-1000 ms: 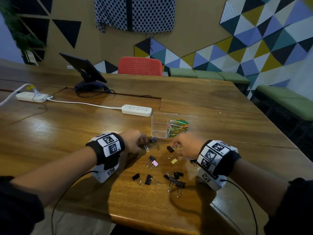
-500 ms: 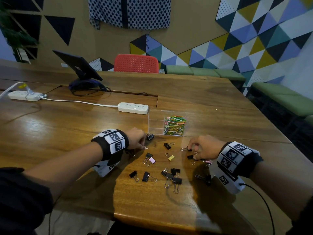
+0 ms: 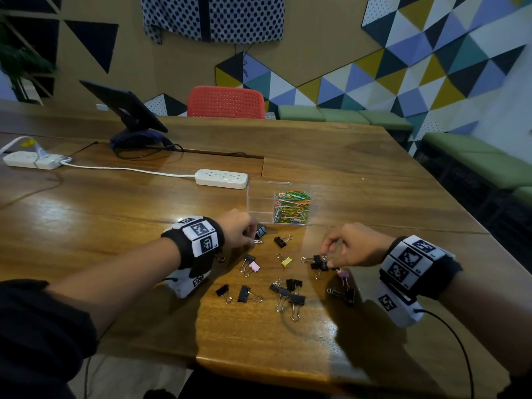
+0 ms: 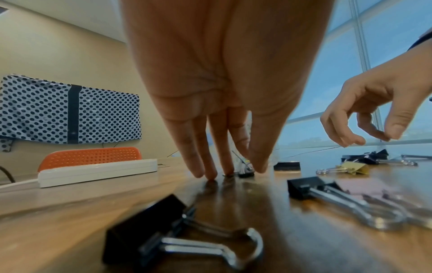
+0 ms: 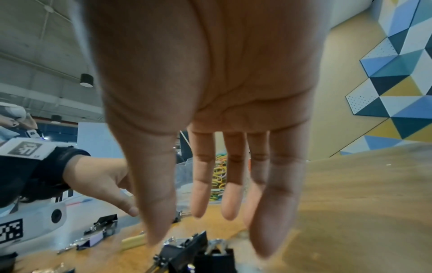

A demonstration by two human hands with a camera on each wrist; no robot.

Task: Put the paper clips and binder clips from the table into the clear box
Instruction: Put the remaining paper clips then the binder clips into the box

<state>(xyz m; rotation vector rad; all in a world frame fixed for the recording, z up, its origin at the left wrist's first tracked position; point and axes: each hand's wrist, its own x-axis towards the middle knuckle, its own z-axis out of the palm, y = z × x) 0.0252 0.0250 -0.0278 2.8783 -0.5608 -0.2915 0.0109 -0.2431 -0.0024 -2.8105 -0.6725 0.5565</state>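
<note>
The clear box [image 3: 260,201] stands past both hands, with colored paper clips [image 3: 292,207] heaped in its right compartment. My left hand [image 3: 240,228] points straight down, its fingertips [image 4: 210,173] touching the table on a silver paper clip [image 3: 258,241] beside a black binder clip [image 3: 260,231]. My right hand [image 3: 345,244] hovers with its fingers hanging straight over a clump of black binder clips [image 3: 319,262], holding nothing. Several more binder clips lie scattered: black ones [image 3: 289,293], a yellow one [image 3: 286,261] and a pink one [image 3: 253,266].
A white power strip [image 3: 221,178] lies just left of and behind the box, its cable running to a second strip [image 3: 31,160]. A tablet on a stand [image 3: 129,116] and a red chair [image 3: 226,102] are farther back. The table's front edge [image 3: 259,367] is close.
My right hand has drawn back from beside the box to the black binder clips at the right. The left hand has stayed at the silver paper clip.
</note>
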